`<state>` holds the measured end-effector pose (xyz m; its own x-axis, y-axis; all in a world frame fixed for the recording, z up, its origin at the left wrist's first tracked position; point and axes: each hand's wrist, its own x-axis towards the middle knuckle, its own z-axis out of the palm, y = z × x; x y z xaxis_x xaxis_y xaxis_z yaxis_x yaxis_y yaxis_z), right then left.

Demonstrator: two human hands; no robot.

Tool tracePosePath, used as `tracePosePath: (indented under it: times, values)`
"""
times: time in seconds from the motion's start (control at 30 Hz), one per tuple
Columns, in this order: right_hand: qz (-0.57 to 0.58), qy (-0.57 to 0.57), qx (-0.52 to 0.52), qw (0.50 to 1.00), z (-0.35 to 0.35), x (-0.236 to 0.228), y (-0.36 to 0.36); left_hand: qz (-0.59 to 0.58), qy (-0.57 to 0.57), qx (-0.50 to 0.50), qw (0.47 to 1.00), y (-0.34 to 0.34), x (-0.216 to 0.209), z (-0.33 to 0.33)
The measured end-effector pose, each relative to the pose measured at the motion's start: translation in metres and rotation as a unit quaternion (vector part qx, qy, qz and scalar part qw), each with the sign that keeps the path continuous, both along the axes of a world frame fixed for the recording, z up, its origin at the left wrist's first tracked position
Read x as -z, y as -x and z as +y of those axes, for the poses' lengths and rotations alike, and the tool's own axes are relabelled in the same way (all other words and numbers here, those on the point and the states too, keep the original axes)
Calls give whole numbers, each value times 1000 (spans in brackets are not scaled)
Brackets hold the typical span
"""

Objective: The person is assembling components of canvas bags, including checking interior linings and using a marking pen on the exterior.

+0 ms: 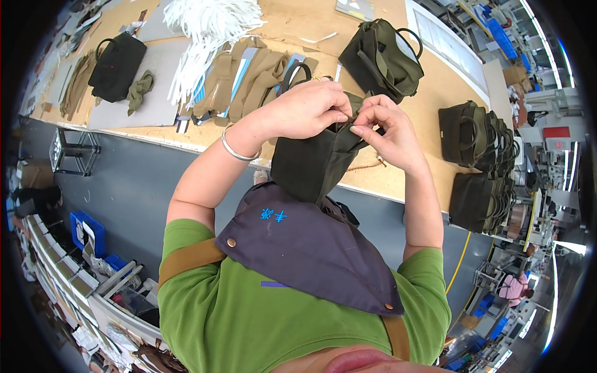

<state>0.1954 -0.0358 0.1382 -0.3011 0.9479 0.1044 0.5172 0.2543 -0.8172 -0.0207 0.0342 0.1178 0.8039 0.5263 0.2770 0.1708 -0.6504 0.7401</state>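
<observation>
Head view: a dark olive bag (314, 163) is held up by two bare hands at the near edge of the bench (435, 81), with its body hanging tilted just below the left hand (314, 107) and toward the wearer. The bag's upper edge is pinched between the thumb and fingertips of the left hand, and the same edge is gripped just beside it by the right hand (390, 132), whose thumb and forefinger are brought together; what exactly is nipped between the fingertips is too small to tell. A metal bangle (239, 148) is worn on the left wrist. Beyond the left hand and to its left, tan straps (252, 84) are spread on the bench, with white strips (214, 18) heaped farther off. Well to the left of the left hand, a black bag (118, 67) is set beside a knotted olive cloth (140, 93). Just beyond the right hand, an open olive bag (380, 62) is placed, and to the right of that hand, more dark bags (479, 202) are lined up in two groups.
</observation>
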Motion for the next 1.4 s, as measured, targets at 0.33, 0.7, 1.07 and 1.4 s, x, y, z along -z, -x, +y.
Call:
tracePosePath:
  times: [0.33,0.7,1.07,1.4]
  values:
    - [26,3,-8,1000,1,4,0,7,-31,5,999,-3,3,3]
    - [40,10,2,999,1,8,-1,6,-34,23,999,-3,-1,1]
    - [72,75,27,994,0,7,1,-34,-66,-58,996,-3,2,-5]
    - [92,100,33,990,-6,3,-2,-63,7,-176,982,-6,26,-49]
